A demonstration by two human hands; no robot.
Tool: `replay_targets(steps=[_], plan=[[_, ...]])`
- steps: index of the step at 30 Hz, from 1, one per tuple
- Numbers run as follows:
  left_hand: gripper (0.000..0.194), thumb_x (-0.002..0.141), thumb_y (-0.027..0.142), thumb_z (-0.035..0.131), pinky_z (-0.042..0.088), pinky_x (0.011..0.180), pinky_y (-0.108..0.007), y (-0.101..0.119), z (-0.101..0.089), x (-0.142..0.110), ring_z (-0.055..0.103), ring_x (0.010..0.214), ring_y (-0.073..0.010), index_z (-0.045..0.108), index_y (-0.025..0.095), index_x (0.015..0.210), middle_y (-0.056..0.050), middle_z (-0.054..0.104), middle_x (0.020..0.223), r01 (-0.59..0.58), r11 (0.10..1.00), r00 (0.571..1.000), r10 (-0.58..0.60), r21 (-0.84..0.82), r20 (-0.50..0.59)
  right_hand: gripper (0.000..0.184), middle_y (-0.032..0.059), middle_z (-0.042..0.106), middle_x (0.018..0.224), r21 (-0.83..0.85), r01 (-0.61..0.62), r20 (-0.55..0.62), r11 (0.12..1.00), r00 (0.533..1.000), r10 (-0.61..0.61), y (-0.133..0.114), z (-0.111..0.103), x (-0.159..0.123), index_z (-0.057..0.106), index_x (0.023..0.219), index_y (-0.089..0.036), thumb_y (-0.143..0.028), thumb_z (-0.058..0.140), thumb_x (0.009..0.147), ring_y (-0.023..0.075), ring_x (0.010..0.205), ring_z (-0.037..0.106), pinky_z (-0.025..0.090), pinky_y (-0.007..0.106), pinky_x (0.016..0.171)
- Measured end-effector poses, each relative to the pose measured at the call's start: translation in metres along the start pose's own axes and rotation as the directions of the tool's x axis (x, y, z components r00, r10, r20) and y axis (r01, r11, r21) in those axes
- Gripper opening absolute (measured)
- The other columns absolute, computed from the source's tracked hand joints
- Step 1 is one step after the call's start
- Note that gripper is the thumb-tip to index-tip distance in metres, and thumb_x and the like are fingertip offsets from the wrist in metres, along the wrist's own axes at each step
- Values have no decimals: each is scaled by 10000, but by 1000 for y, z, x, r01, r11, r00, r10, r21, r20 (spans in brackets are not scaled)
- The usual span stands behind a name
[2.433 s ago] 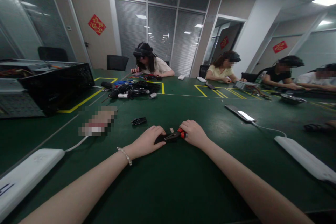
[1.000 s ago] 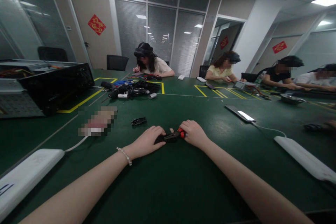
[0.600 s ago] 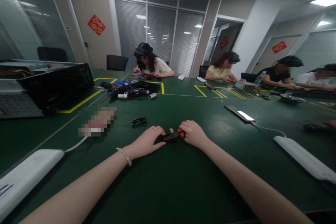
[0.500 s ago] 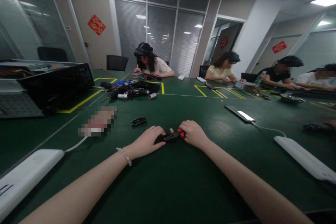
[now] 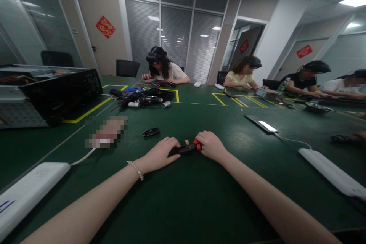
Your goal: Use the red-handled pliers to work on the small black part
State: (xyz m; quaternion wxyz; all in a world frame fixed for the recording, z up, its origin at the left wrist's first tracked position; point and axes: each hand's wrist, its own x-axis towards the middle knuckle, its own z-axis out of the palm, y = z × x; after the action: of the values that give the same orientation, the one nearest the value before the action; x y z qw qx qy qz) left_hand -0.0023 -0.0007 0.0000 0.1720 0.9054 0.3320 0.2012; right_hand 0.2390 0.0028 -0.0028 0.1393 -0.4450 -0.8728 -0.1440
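Green tabletop: runs between my forearms, giving room to draw back; near edge at lower right.
Black-and-grey boxy computer case: well apart, bounding reach at far left.
Oblong white plastic slab: outside my left forearm; a wide swing might snag its white cable.
Left hand: thumb and fingers closed on the black piece.
Right hand: fingers curled round the red handles.
Red-handled dark metal pliers: nose toward my left thumb; jaw gap too small to tell; a slip could pinch me.
Black piece: under my left fingers; uneven pressure might twist it loose.
Tiny beige fragment: just beyond the pliers, easily brushed.
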Motion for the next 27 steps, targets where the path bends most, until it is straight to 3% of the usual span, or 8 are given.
replay_targets(steps=[27], plan=[[227,790,300,542,399,792,-323,0,0,0,493,933,-193,495,213,994,-27,530,1009,2,1000,1000,-2,6,-2,176,47,562,823,-32,-16,10,999,1000,17,1,2,-1,545,817,-161,-95,506,658,156,762,463,321,267,687]])
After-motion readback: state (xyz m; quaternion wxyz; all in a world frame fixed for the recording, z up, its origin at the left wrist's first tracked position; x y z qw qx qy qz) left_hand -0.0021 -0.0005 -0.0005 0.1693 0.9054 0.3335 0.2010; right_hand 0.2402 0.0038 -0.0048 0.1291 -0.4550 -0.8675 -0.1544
